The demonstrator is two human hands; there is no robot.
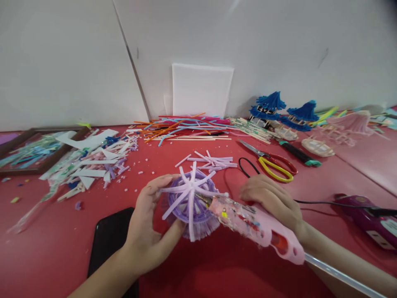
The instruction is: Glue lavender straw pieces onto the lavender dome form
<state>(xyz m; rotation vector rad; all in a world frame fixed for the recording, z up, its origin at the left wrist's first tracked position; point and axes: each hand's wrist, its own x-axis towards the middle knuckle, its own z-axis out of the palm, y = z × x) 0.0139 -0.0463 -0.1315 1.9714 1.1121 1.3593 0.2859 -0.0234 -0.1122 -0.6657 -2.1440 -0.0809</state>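
My left hand (151,231) is closed around the left side of a round purple pipe-cleaner craft (203,217). On top of the craft, pale lilac pipe-cleaner strips (190,187) spread out from a centre like spokes. My right hand (274,200) grips a pink hot glue gun (248,221), its fingers partly hidden behind the gun. The gun's metal nozzle points left and reaches the spokes near their centre; whether it touches them I cannot tell. A clear glue stick (338,277) sticks out of the gun's rear.
Cut lilac pieces (214,161) lie behind the craft. Scissors (269,161) and a green-black tool (299,154) lie right, near blue-roofed models (267,108). A black phone (110,236) is beside my left forearm. Scraps (93,161) cover the left; a purple device (366,219) sits right.
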